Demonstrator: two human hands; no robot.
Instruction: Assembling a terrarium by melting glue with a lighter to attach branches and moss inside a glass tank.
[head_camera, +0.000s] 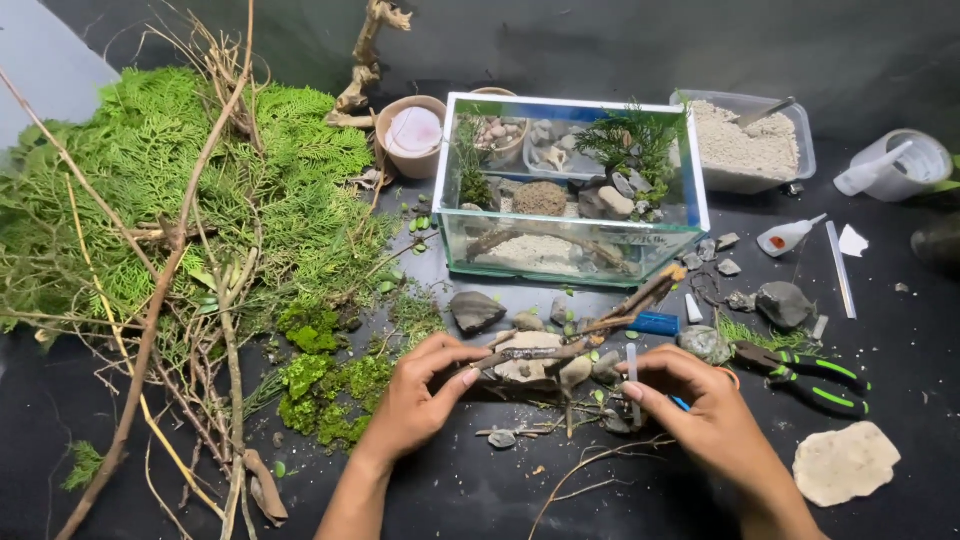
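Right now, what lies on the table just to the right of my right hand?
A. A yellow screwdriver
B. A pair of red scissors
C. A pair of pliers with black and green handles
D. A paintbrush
C. The pliers with black and green handles lie on the dark table just right of the right hand, above a flat pale stone.

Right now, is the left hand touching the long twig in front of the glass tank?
Touching. The head view shows the left hand pinching the near end of the long twig between thumb and fingers, with no gap visible.
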